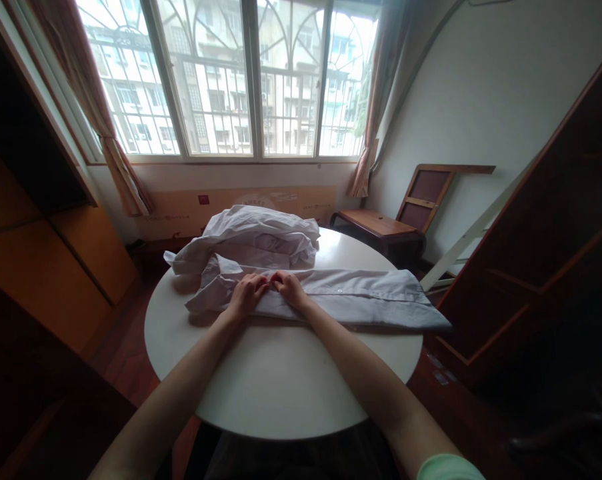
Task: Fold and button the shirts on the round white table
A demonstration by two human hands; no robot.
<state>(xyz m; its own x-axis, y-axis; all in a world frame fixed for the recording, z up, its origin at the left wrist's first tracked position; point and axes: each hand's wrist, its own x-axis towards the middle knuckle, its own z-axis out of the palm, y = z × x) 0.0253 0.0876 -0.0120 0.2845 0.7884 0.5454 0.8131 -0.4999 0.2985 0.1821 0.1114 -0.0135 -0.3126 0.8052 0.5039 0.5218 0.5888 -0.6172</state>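
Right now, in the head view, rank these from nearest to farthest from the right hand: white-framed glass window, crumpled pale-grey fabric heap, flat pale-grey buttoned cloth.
1. Flat pale-grey buttoned cloth: directly under the right hand.
2. Crumpled pale-grey fabric heap: beyond it, slightly left.
3. White-framed glass window: far wall, beyond the round white table.

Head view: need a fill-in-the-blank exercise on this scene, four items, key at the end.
1. The left hand and right hand touch the pale garment, which reaches past the table edge on the person's own ____ side.
2. Right of the right hand, a small round ____ shows on the pale garment.
3. The sleeve in the picture's lower right corner is pale ____.
4. At both sides of the window hang ____.

Missing words: right; button; green; curtains.
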